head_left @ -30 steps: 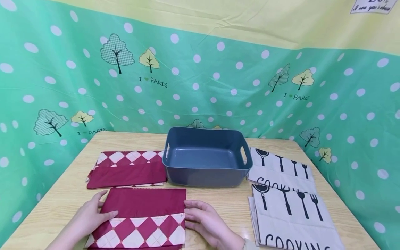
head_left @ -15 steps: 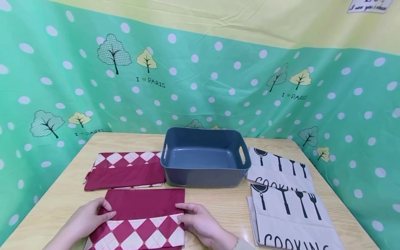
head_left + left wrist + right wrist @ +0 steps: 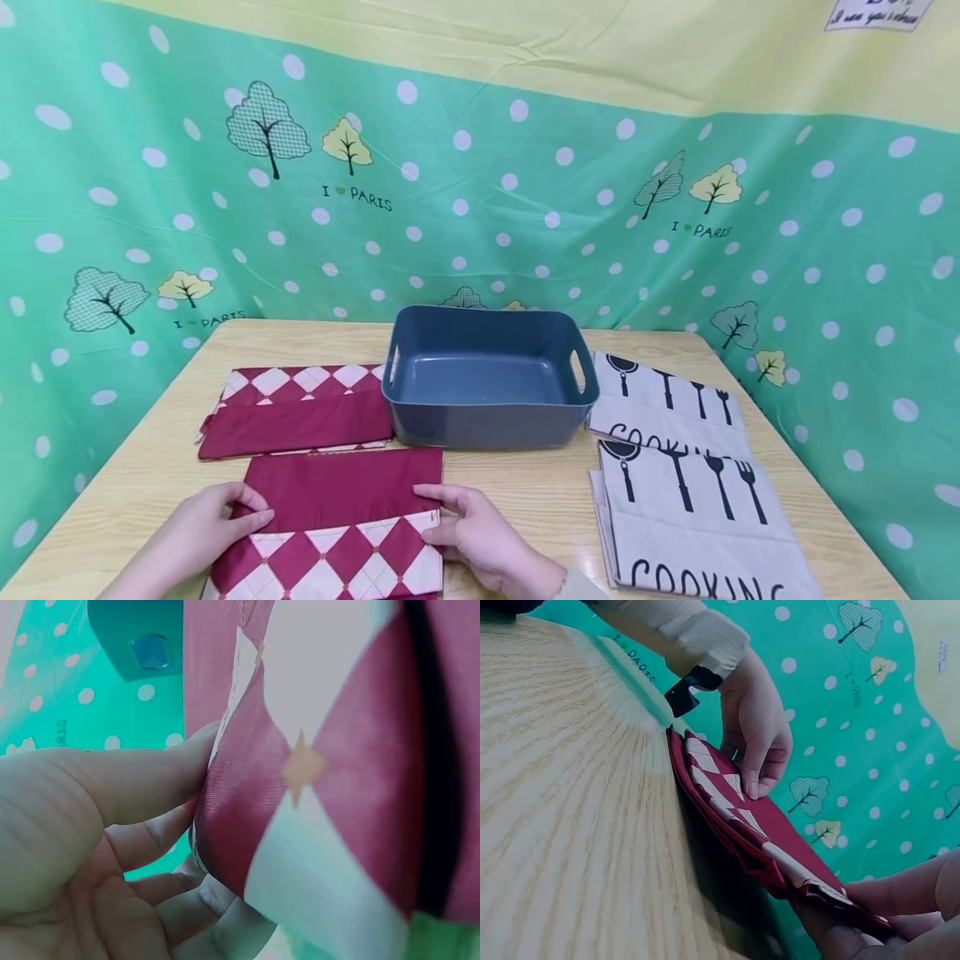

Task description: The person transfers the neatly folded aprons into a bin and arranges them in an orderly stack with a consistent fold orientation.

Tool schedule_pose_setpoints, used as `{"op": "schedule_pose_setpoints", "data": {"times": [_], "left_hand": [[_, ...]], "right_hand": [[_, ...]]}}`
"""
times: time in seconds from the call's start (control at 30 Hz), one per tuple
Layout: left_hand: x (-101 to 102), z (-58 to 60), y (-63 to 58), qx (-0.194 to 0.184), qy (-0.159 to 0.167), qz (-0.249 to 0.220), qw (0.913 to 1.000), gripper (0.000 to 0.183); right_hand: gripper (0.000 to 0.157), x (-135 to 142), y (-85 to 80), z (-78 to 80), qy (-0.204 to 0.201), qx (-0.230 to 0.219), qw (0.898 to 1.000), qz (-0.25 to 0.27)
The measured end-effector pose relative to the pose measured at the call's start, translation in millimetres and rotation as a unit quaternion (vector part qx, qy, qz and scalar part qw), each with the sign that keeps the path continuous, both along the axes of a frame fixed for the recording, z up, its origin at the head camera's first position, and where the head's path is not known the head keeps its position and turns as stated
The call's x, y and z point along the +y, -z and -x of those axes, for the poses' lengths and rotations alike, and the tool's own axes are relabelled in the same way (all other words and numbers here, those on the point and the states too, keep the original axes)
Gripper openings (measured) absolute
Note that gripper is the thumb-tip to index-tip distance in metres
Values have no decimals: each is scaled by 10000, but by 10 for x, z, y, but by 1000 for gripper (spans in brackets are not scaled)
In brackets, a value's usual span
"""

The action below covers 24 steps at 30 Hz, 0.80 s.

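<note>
At the left, the rear burgundy cloth [image 3: 300, 427] lies folded, its right end hidden behind the bin. Your left hand [image 3: 197, 529] pinches the left edge of the near burgundy cloth [image 3: 337, 490], thumb on top, some fingers hidden beneath; in the left wrist view, the dark strip [image 3: 439, 765] on it is too blurred to make out. You have this folded cloth in front of the blue bin [image 3: 487, 425], its right part raised off the table [image 3: 536, 487]. Its plain panel points toward the bin and its diamond band toward you; the seam runs left to right, rising slightly rightward. The bottom of the frame cuts off the near edge, so you cannot tell its long axis. Your right hand [image 3: 487, 537] pinches its right edge, lower fingers partly hidden. Farther right, the front white cloth [image 3: 693, 533] is cut off below and covers part of the rear white cloth [image 3: 675, 400].
</note>
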<state>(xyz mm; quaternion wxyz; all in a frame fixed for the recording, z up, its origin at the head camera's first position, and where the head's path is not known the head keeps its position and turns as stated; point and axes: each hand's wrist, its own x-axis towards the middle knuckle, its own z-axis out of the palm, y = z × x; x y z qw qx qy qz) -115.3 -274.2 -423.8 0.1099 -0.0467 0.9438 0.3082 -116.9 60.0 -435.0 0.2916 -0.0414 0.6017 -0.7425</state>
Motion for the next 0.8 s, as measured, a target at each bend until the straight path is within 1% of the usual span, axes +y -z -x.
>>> {"op": "schedule_pose_setpoints", "data": {"times": [0.2,0.33,0.53,0.63,0.73,0.8], "left_hand": [[32,-15,-115,146,-32,52,9999,21],[54,-25,-206,150,-74,-9,9999,22],[85,-45,-325,363,-146,-39,9992,22],[91,-62,-368,484,-187,-16,9987,25],[100,-89,-391,803,-183,77,9966,26],[119,-112,-408,1129,-153,156,9934,24]], "right_hand": [[52,8,-58,9,237,134,9996,-98],[51,23,-107,0,447,203,9987,-110],[51,65,-217,-5,580,361,9976,62],[51,95,-278,2,610,460,9971,49],[52,130,-340,14,638,531,9965,-27],[52,158,-381,25,656,599,9960,-94]]}}
